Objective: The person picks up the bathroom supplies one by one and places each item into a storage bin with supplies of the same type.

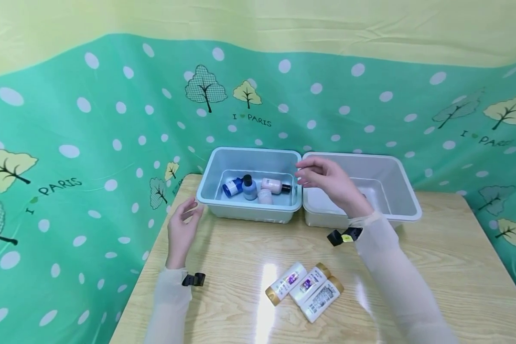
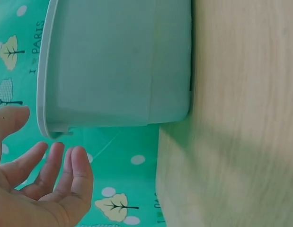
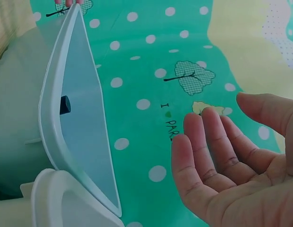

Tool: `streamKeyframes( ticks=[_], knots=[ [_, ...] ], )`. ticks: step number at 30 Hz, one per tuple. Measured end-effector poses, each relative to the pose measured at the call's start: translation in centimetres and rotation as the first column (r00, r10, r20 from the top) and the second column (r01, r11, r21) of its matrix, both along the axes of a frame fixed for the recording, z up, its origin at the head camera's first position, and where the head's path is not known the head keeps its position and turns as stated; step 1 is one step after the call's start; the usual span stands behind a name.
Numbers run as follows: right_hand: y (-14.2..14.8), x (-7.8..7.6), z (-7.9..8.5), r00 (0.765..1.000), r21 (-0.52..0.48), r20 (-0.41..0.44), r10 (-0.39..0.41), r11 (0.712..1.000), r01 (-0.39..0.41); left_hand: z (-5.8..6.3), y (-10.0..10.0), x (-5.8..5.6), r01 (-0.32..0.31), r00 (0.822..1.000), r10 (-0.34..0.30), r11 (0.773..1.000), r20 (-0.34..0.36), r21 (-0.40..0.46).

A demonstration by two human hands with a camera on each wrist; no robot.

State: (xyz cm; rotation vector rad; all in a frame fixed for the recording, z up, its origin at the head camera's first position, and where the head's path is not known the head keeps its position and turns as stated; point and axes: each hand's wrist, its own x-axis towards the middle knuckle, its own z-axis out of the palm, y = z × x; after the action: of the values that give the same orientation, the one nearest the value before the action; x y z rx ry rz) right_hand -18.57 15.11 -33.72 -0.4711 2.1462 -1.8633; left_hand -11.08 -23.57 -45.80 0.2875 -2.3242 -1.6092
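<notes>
Just beside the near left corner of the blue bin [image 1: 249, 213], the left hand [image 1: 182, 233] has its fingers loosely curved, slightly apart. Right hand [image 1: 333, 181] is raised above where blue and grey bin [image 1: 397, 191] adjoin; fingers gently bent, thumb spread from them. Blue bin contains dark-blue bottle [image 1: 232, 188], grey-blue bottle [image 1: 250, 191], pink bottle [image 1: 271, 186], pale container [image 1: 264, 196]. Three white tubes [image 1: 309, 285] lie side by side on the tabletop [image 1: 228, 296].

The blue bin [image 1: 241, 204] can be entered from above; passage between it and the grey bin [image 1: 357, 155] is barred by close-set rims [image 1: 298, 204]. The worktop [image 1: 228, 267] is partly blocked by three bottles [image 1: 308, 285].
</notes>
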Motion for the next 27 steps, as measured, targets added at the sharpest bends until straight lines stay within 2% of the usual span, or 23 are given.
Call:
streamKeyframes(
  ticks=[6, 10, 14, 21, 27],
  knots=[
    [1.5, 1.6, 0.0, 0.999, 0.017, -0.012, -0.046, 0.999, 0.046, -0.2, 1.4, 1.6, 0.036, 0.999, -0.036, 0.999, 0.012, -0.016],
    [2.5, 2.7, 0.0, 0.996, 0.043, -0.014, -0.090, 0.995, 0.091, -0.3, 3.2, 2.7, 0.105, 0.994, -0.105, 0.994, -0.001, -0.005],
    [3.6, 3.7, -0.1, 0.990, 0.097, -0.038, -0.138, 0.985, 0.142, -0.6, 5.3, 3.6, 0.189, 0.982, -0.189, 0.982, -0.002, 0.026],
    [5.4, 5.2, -0.7, 0.981, 0.105, -0.074, -0.177, 0.977, 0.185, -1.5, 9.2, 5.0, 0.338, 0.939, -0.340, 0.940, 0.050, 0.048],
    [7.5, 6.5, -1.3, 0.962, 0.109, -0.132, -0.238, 0.961, 0.252, -2.5, 11.2, 6.0, 0.467, 0.879, -0.467, 0.884, 0.092, 0.020]
  ],
)
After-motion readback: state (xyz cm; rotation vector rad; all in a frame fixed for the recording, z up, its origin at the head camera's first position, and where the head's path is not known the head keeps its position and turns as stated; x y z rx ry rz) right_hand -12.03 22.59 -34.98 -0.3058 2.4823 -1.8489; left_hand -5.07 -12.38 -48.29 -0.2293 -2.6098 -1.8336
